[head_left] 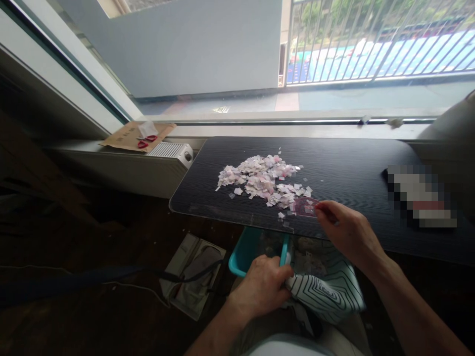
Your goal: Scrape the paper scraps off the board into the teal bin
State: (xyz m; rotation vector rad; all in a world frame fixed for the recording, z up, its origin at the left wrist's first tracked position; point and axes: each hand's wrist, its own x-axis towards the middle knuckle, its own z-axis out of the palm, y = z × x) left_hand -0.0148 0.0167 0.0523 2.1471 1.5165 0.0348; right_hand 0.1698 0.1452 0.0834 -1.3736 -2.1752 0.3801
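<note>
A heap of small pale paper pieces [260,175] lies on the black table [193,180]. My right hand [343,227] pinches a thin, see-through pinkish sheet [305,206], whose far end touches the near right side of the heap. Below the table's front edge, my left hand [265,282] is closed on the rim of a teal basket [241,259] and the edge of a patterned cloth bag [326,294]. Some paper pieces show inside the bag's opening, partly under the table edge.
A blurred-out object [419,198] lies at the table's right. Red-handled scissors [147,141] rest on a brown envelope [126,136] on the sill at the left, by a white radiator [170,152]. An open box [193,277] stands on the floor.
</note>
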